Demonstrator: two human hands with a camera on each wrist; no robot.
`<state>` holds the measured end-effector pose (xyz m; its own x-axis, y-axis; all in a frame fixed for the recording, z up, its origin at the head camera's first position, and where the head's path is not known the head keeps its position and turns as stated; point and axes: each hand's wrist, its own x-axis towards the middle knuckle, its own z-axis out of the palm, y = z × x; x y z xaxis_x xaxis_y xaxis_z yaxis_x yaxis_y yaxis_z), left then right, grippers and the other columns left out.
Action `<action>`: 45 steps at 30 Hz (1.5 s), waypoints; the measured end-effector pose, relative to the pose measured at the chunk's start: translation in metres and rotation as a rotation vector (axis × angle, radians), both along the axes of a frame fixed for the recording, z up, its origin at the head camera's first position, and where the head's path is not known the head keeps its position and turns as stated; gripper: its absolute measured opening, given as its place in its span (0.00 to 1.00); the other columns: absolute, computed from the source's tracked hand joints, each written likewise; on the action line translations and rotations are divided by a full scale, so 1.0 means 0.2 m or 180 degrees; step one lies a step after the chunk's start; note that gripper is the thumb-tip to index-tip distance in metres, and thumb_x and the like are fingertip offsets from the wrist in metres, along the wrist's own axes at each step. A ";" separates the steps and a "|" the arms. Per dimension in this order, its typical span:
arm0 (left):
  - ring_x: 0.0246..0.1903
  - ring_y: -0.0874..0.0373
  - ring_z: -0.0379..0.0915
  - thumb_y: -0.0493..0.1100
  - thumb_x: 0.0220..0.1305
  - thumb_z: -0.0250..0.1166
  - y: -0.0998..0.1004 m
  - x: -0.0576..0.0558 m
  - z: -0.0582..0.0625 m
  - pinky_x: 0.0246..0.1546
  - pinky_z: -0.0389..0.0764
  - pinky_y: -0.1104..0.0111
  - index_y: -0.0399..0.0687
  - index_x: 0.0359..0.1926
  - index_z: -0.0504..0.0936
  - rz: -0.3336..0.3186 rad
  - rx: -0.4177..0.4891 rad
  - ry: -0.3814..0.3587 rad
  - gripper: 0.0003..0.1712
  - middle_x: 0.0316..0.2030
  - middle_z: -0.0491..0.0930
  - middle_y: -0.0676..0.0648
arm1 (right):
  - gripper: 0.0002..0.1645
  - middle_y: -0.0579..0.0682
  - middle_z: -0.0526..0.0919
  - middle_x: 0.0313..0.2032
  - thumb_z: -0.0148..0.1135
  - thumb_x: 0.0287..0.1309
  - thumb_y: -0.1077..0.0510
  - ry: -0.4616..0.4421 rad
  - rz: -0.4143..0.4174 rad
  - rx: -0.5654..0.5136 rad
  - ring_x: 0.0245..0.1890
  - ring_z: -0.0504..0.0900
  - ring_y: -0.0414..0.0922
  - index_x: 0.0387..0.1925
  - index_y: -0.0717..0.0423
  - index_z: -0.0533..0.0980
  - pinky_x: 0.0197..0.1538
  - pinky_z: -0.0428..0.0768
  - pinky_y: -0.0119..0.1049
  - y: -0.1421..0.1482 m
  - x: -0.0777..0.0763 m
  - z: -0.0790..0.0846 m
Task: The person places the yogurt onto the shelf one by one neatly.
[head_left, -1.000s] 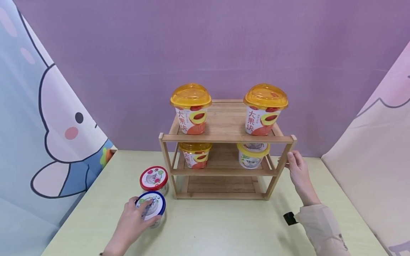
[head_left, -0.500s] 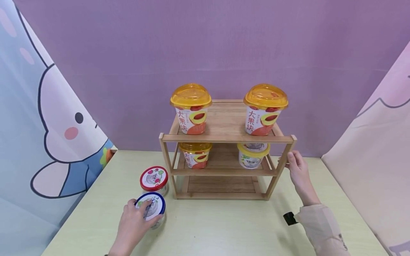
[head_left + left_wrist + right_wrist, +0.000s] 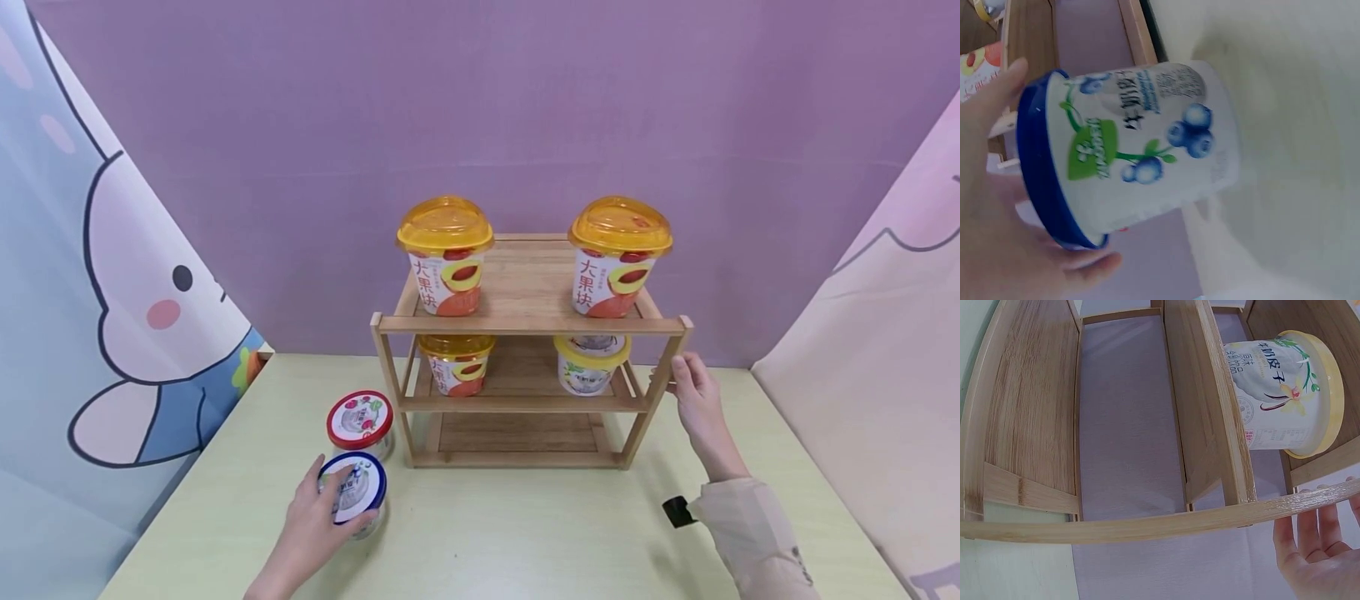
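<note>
My left hand is spread about the blue-lidded tub, which stands upright on the table. In the left wrist view the fingers and thumb lie loosely on opposite sides of the blue lid; blueberries are printed on the tub's white wall. My right hand holds the right side of the wooden rack. In the right wrist view its fingers reach behind the rack's side bar. Just behind the blue-lidded tub stands a red-lidded tub.
On the rack's top shelf stand a left orange-lidded cup and a right orange-lidded cup. The middle shelf bears another orange-lidded cup and a yellow-lidded tub. A purple cloth hangs behind.
The left hand's fingers have loosened and straightened a little around the blue lid, and the hand has drawn slightly back. The right hand and rack stay put.
</note>
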<state>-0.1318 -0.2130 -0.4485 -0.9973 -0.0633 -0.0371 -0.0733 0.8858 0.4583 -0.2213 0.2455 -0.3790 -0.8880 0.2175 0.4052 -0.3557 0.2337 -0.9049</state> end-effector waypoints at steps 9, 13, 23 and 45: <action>0.56 0.32 0.45 0.62 0.40 0.68 -0.05 -0.01 -0.04 0.46 0.62 0.39 0.46 0.62 0.60 -0.0086 0.0434 -0.0106 0.50 0.61 0.42 0.31 | 0.10 0.34 0.76 0.26 0.42 0.65 0.52 0.0045 0.0046 -0.0062 0.28 0.76 0.29 0.30 0.44 0.68 0.36 0.73 0.20 0.00 0.00 0.00; 0.55 0.34 0.48 0.61 0.39 0.70 -0.05 -0.01 -0.05 0.46 0.65 0.41 0.48 0.61 0.61 -0.0044 0.0573 -0.0085 0.49 0.60 0.43 0.33 | 0.09 0.34 0.76 0.26 0.42 0.65 0.52 0.0017 0.0035 -0.0050 0.29 0.76 0.29 0.30 0.44 0.68 0.36 0.73 0.20 0.00 0.00 0.00; 0.54 0.36 0.50 0.61 0.37 0.70 -0.05 -0.01 -0.04 0.47 0.64 0.42 0.51 0.60 0.63 -0.0026 0.0604 0.0072 0.48 0.60 0.46 0.34 | 0.09 0.33 0.76 0.27 0.41 0.65 0.52 -0.0031 0.0018 -0.0011 0.30 0.75 0.29 0.31 0.44 0.68 0.37 0.72 0.19 0.00 0.00 0.00; 0.54 0.39 0.56 0.59 0.31 0.74 0.23 -0.02 0.02 0.45 0.69 0.45 0.57 0.54 0.70 -0.0535 0.0875 0.0687 0.43 0.59 0.54 0.39 | 0.09 0.34 0.75 0.28 0.40 0.65 0.52 0.0033 0.0037 0.0028 0.30 0.74 0.29 0.32 0.42 0.69 0.36 0.72 0.19 0.00 0.00 0.00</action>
